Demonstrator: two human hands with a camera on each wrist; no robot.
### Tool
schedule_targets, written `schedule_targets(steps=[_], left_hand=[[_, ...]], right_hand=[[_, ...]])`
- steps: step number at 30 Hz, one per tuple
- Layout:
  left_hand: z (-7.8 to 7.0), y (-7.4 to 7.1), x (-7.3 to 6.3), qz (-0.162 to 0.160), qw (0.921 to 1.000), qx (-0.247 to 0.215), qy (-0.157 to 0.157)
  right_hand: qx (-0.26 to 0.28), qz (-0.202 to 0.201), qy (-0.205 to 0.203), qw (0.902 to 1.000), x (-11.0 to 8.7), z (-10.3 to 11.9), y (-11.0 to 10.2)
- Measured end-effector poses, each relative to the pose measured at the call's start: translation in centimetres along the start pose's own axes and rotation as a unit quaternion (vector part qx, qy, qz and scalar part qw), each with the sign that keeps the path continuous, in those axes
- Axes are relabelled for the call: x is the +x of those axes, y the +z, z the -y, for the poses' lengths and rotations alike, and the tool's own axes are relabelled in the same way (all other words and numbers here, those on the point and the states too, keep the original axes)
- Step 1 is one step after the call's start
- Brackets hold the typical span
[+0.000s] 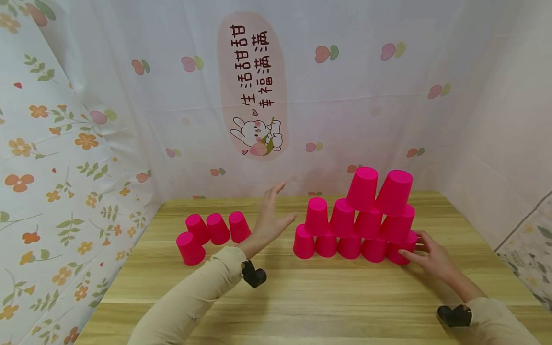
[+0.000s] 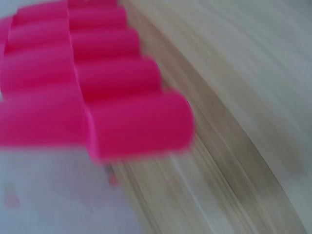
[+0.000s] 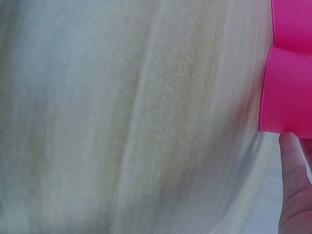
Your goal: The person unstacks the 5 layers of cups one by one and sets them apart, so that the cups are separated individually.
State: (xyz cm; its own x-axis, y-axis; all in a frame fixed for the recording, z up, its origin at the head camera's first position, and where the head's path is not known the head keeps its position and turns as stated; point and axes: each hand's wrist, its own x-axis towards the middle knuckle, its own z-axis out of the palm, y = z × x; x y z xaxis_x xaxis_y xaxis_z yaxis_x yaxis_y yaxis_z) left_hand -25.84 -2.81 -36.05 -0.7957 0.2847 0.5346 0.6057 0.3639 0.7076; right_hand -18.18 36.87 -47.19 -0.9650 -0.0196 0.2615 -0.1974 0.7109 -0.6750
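The pink cup at the right end of the stack's five-cup bottom row stands upside down on the surface, beneath rows of four and two; it looks like light, smooth plastic with some give, best steadied low on its sides, since a hard squeeze could upset the cups above. The right hand spreads its thumb and fingers about that cup, touching its side, while the left hand, fingers wide and holding nothing, hangs between the stack and four loose cups.
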Motion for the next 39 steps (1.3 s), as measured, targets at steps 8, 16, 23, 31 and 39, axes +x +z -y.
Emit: schedule_targets(steps=[8, 16, 23, 31, 39], left_hand=[[-4.8, 4.7, 1.7, 0.052, 0.9953, -0.079, -0.019], [-8.0, 7.7, 3.1, 0.080, 0.9931, -0.085, -0.009], [-9.4, 9.2, 5.0, 0.065, 0.9961, -0.059, 0.001], [-9.2, 10.4, 6.2, 0.050, 0.9968, -0.060, -0.019], [-8.5, 11.2, 5.8, 0.047, 0.9945, -0.087, -0.035]], right_hand=[[0.000, -0.019, -0.010, 0.9998, -0.2, -0.1, -0.2], [-0.010, -0.014, 0.000, 0.9998, -0.4, -0.2, -0.3], [0.002, -0.001, 0.006, 1.0000, -0.1, -0.1, -0.2], [-0.007, -0.012, 0.004, 0.9999, 0.0, -0.2, 0.0], [-0.002, -0.008, 0.008, 0.9999, 0.1, -0.4, 0.2]])
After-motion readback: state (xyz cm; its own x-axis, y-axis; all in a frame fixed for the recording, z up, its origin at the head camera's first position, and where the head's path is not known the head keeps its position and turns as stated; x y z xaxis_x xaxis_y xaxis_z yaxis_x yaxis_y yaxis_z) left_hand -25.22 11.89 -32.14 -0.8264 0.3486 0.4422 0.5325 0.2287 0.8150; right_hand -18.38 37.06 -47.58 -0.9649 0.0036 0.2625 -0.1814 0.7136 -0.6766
